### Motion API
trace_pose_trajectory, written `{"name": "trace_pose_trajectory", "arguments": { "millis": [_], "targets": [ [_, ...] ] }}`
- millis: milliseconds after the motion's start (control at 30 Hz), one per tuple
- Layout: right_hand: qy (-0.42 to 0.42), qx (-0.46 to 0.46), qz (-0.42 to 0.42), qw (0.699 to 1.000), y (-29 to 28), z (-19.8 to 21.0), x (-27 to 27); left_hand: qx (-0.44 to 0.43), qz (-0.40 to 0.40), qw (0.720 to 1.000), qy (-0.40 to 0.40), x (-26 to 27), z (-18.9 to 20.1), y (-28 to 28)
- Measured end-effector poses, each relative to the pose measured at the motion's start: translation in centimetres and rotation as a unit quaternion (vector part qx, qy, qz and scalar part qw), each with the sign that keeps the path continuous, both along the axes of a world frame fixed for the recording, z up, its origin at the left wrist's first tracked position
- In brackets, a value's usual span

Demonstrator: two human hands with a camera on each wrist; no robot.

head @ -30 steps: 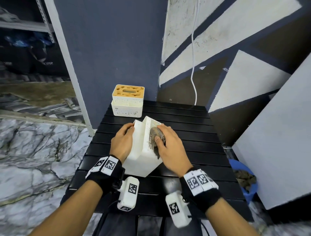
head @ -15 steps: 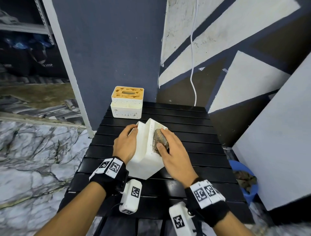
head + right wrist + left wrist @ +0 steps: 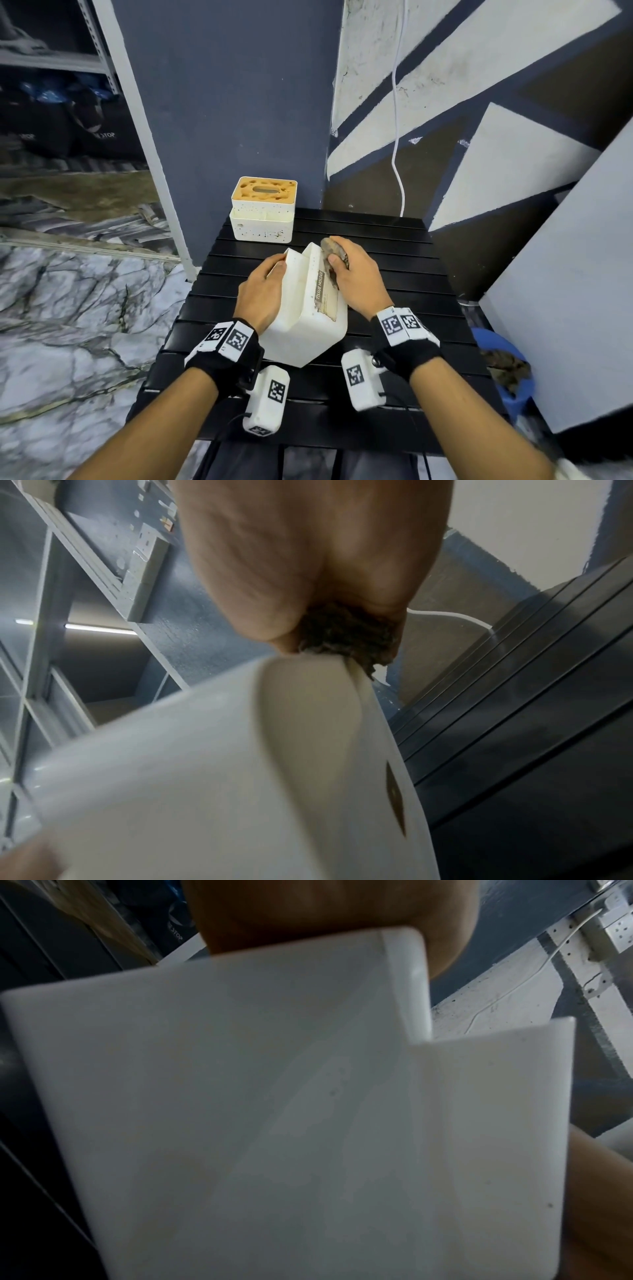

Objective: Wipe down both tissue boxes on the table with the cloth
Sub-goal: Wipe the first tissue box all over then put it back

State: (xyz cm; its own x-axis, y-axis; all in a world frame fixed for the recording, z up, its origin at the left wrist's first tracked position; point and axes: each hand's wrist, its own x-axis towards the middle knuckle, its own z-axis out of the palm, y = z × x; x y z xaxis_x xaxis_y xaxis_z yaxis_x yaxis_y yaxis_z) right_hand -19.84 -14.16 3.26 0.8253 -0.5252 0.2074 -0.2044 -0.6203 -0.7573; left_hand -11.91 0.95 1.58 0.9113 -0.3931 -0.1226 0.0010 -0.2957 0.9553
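A plain white tissue box (image 3: 301, 308) lies tilted on the black slatted table (image 3: 394, 240), its label side up. My left hand (image 3: 263, 291) grips its left side, thumb on the far edge; the box fills the left wrist view (image 3: 274, 1123). My right hand (image 3: 352, 274) holds a wadded brown cloth (image 3: 334, 251) and presses it on the far end of the labelled face. From the right wrist camera the cloth (image 3: 346, 634) sits against the box's rim (image 3: 205, 777). A second white box with an orange top (image 3: 263, 212) stands at the table's far left corner.
A dark blue wall rises just behind the table, with a white cable (image 3: 397, 137) hanging down it. A white panel (image 3: 565, 291) leans at the right, with a blue stool (image 3: 503, 373) below it. Marble floor lies to the left.
My right hand has slid the cloth along the labelled face toward the box's far end, uncovering the label. My left hand has kept its grip on the box.
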Motion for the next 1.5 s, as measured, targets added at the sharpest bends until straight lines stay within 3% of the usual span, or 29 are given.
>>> {"name": "trace_pose_trajectory", "arguments": {
  "millis": [167, 300, 600, 833, 1000, 1167, 1333, 1500],
  "targets": [
    [-0.059, -0.044, 0.044, 0.996, 3.5, -1.3, -5.0, -0.012, 0.02, 1.0, 0.001, 0.1, -0.3, 0.3],
    [-0.045, -0.058, 0.046, 0.996, 5.8, -2.5, -8.2, -0.008, 0.014, 1.0, 0.0, 0.1, -0.4, 0.3],
    [0.0, -0.033, 0.013, 0.999, 0.2, 0.0, 0.0, -0.003, 0.006, 1.0, -0.002, 0.0, -0.3, 0.0],
    [-0.039, -0.079, 0.065, 0.994, 4.4, -0.4, -3.8, -0.024, 0.032, 0.999, 0.01, 0.5, -1.1, 0.7],
    [-0.017, -0.13, 0.106, 0.986, 7.5, -1.0, -7.4, -0.032, 0.027, 0.999, 0.007, 0.8, -1.5, 1.1],
    [-0.029, -0.149, 0.107, 0.983, 5.8, 0.1, -3.5, -0.021, 0.02, 1.0, 0.003, 1.1, -1.7, 1.2],
    [0.021, -0.123, 0.076, 0.989, 2.9, 1.0, 2.1, -0.014, 0.023, 1.0, -0.004, 1.0, -1.5, 1.2],
    [-0.033, -0.128, 0.09, 0.987, 5.3, 1.1, -0.4, -0.038, 0.035, 0.999, 0.002, 1.0, -2.0, 1.2]
  ]
}}
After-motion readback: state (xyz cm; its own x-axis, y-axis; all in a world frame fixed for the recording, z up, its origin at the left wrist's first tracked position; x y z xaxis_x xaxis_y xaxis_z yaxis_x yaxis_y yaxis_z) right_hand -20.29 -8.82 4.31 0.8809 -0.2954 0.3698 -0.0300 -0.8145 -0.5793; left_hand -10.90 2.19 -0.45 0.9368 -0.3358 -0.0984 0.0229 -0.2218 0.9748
